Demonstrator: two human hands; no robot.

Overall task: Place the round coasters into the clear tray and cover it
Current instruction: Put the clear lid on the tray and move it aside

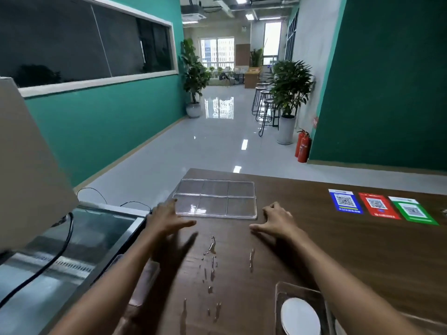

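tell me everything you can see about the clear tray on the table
The clear tray looks like see-through plastic, a flat rectangle divided by ridges into six compartments, three across and two deep. It lies flat near the far edge of the brown wooden table, and the wood shows through every compartment. The left hand reaches its near left corner with straight fingers; contact is unclear. The right hand is just beside its near right corner.
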